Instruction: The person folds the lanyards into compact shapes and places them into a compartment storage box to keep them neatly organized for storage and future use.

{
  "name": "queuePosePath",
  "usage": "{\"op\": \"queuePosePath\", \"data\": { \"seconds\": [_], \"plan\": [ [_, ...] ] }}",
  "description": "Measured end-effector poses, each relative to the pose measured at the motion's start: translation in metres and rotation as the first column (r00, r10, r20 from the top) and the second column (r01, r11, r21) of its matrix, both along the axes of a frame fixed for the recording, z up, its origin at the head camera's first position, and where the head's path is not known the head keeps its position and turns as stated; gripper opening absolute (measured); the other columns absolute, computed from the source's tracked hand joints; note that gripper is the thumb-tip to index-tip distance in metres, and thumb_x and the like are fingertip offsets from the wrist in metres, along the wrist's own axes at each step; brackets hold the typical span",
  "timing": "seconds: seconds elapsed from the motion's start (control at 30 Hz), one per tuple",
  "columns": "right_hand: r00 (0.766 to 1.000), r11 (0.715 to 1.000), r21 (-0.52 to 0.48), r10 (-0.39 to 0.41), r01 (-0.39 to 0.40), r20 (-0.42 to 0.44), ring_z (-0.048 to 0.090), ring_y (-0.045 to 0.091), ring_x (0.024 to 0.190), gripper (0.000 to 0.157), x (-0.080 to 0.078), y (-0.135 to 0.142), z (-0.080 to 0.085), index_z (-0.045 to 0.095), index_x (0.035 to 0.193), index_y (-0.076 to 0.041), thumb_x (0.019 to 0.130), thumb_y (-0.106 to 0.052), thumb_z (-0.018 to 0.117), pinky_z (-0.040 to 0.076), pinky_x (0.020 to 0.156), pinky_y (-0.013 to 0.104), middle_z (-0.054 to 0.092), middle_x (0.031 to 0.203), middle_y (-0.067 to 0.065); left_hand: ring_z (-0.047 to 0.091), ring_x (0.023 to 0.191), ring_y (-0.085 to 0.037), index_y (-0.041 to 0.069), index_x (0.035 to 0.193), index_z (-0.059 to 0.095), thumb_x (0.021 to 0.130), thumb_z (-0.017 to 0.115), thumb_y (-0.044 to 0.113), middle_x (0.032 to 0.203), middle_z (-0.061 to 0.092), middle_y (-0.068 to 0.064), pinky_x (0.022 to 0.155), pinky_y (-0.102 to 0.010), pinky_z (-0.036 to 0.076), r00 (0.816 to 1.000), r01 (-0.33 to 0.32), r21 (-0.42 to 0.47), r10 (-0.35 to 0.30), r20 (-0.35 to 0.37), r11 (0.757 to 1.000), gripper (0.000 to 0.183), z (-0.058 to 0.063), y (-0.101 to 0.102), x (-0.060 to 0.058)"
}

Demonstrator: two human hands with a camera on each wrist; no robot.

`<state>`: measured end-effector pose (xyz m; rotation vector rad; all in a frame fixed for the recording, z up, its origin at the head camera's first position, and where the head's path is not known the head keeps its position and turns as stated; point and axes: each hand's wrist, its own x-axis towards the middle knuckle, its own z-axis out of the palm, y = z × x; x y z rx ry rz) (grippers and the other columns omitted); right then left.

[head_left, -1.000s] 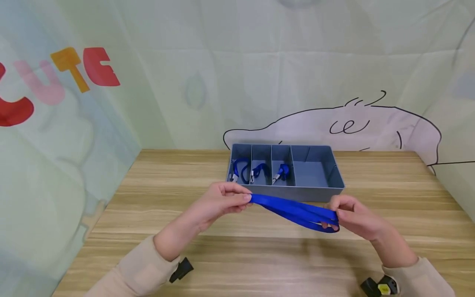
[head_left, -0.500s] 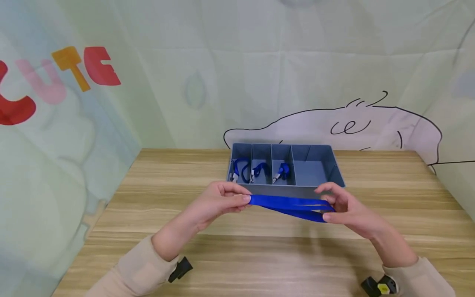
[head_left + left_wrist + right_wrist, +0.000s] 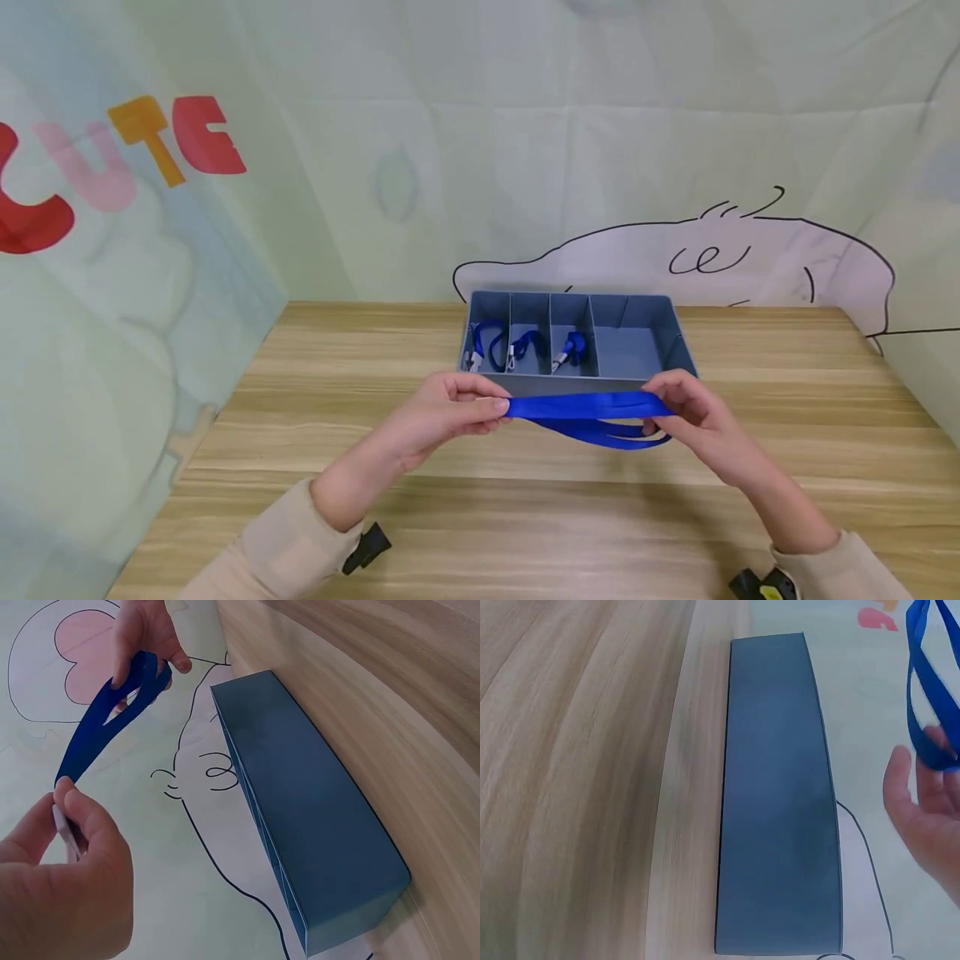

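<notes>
A blue lanyard (image 3: 585, 407) is stretched between both hands in front of the tray, folded into several strands. My left hand (image 3: 457, 408) pinches its left end between thumb and forefinger. A pale, shiny end piece (image 3: 66, 832) shows within the left fingers in the left wrist view. At the other end, my right hand (image 3: 697, 417) has its fingers hooked in the loops, with the strap between forefinger and thumb. The right wrist view shows the loop's bend lying over the right fingers (image 3: 934, 787), the thumb apart from it.
Behind the hands, a grey-blue divided tray (image 3: 570, 385) stands on the wooden table (image 3: 360, 350). Its three narrow compartments each hold a blue lanyard with a metal clip, such as the bundled lanyard (image 3: 575, 346). A printed cloth (image 3: 337, 167) hangs behind the table.
The right hand has loosened from the lanyard's right end, moved slightly up, and taken hold of the strands again. The left hand has kept its pinch and hardly moved.
</notes>
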<state>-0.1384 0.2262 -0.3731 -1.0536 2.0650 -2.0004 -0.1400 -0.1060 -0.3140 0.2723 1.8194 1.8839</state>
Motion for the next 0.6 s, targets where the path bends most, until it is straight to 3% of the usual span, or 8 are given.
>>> {"op": "queuePosePath", "data": {
  "seconds": [0.1,0.2,0.37,0.5,0.6],
  "plan": [
    [0.996,0.994,-0.07,0.084,-0.085,-0.019,0.061,0.015,0.079,0.033,-0.0009,0.0008,-0.002,0.041,0.12,-0.008,0.094,0.012,0.04,0.055,0.068,0.028,0.06,0.093,0.007,0.063,0.07,-0.01,-0.007,0.097,0.065,0.086,0.064,0.004,0.081,0.069,-0.005,0.07,-0.022,0.053,1.0,-0.002,0.002,0.002,0.008,1.0,0.016,-0.001,0.0001,-0.0004],
    [0.988,0.984,-0.108,0.135,-0.142,-0.071,0.062,0.018,0.077,0.032,-0.0021,0.0003,-0.0034,0.043,0.119,-0.003,0.093,0.015,0.04,0.055,0.066,0.028,0.06,0.097,0.008,0.062,0.069,-0.009,-0.006,0.096,0.065,0.086,0.064,0.003,0.079,0.069,-0.003,0.069,-0.021,0.053,1.0,-0.001,0.009,0.001,0.02,1.0,0.014,-0.0013,0.0002,0.0001],
    [0.989,0.993,-0.047,0.106,-0.111,-0.102,0.06,0.015,0.077,0.03,-0.0005,-0.0007,-0.0056,0.054,0.109,-0.001,0.092,0.017,0.038,0.054,0.065,0.025,0.059,0.1,0.002,0.062,0.068,-0.009,-0.006,0.095,0.065,0.086,0.063,0.003,0.077,0.068,-0.001,0.069,-0.021,0.053,1.0,0.003,0.006,-0.003,0.019,1.0,0.013,-0.0014,0.0008,0.0003],
    [0.996,0.998,-0.011,0.066,-0.067,-0.052,0.059,0.014,0.076,0.029,0.0016,-0.0014,-0.0078,0.057,0.104,-0.002,0.094,0.014,0.036,0.053,0.066,0.025,0.061,0.094,0.001,0.062,0.07,-0.009,-0.007,0.097,0.064,0.087,0.063,0.004,0.079,0.068,-0.002,0.071,-0.022,0.053,1.0,0.011,-0.004,-0.011,0.011,1.0,0.015,-0.0019,0.0004,-0.0006],
    [0.991,0.991,-0.104,0.093,-0.083,0.1,0.058,0.011,0.08,0.032,0.0015,-0.0001,-0.0101,0.059,0.107,-0.007,0.097,0.009,0.033,0.052,0.071,0.023,0.061,0.093,-0.001,0.062,0.07,-0.01,-0.007,0.097,0.064,0.087,0.063,0.004,0.08,0.068,-0.004,0.071,-0.023,0.053,1.0,0.007,-0.003,-0.007,0.01,1.0,0.015,-0.0027,-0.0003,-0.0008]
  ]
}}
